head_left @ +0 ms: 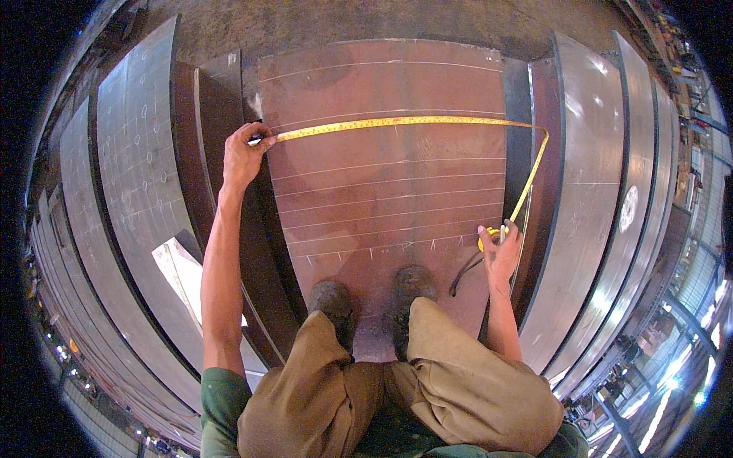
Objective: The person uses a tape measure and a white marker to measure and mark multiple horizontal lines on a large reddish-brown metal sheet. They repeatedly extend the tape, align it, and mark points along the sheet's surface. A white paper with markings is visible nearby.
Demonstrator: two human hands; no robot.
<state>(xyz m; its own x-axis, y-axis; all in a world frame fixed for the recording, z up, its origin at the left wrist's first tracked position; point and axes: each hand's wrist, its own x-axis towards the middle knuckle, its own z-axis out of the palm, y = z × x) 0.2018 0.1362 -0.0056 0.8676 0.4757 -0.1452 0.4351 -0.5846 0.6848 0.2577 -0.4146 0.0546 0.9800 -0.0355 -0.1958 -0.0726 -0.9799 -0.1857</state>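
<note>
A yellow tape measure blade [397, 121] stretches across the reddish-brown metal plate [397, 183] in front of me. My left hand [248, 149] pinches the blade's end at the plate's left edge. Past the right edge the blade bends sharply and runs back down to its yellow case [489, 240]. That case sits in my right hand [502, 248], fingers wrapped round it, low on the right side. A dark strap [464, 273] hangs from the case. Several pale chalk lines cross the plate, with small tick marks along the lowest one.
My boots [414, 284] rest on the plate's near part. Grey metal plates [141, 114] stand in rows on the left, and more plates [592, 130] on the right, with dark gaps between them. A white sheet [179, 275] lies beside my left forearm. Brown ground [366, 19] lies beyond.
</note>
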